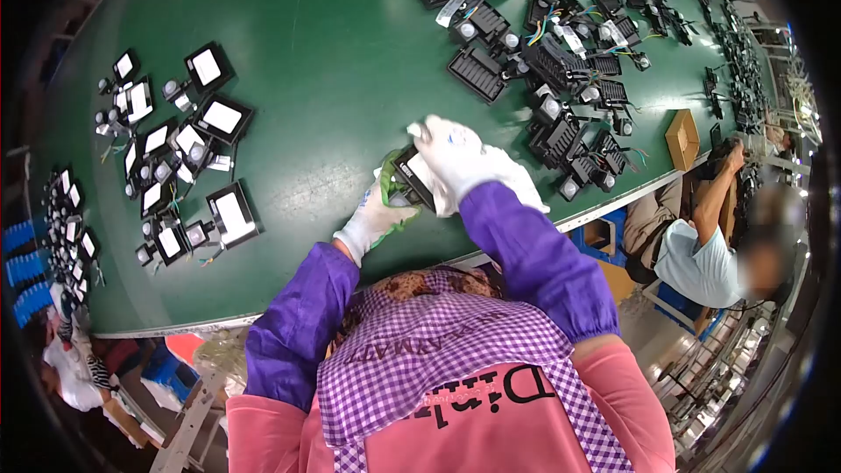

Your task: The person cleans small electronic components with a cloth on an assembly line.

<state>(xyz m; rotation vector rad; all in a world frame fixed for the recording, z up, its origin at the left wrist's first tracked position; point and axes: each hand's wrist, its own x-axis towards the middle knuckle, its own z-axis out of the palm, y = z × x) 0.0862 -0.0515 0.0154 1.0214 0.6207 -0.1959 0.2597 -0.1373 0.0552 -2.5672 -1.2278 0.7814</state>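
My left hand (375,214), in a white glove with a green palm, is closed around the edge of a small black floodlight (406,172) with a light front panel. The floodlight is tilted just above the near edge of the green table (324,79). My right hand (450,151), in a white glove, is closed on a white cloth (512,177) and lies over the right part of the floodlight. Cloth and glove hide much of the panel. The cloth's loose end hangs to the right.
Several floodlights with round sensors (235,215) lie panel-up to the left. To the right is a pile of floodlights (554,61), ribbed backs up, with loose wires. A cardboard box (681,140) stands by the right edge, near a seated co-worker (701,258).
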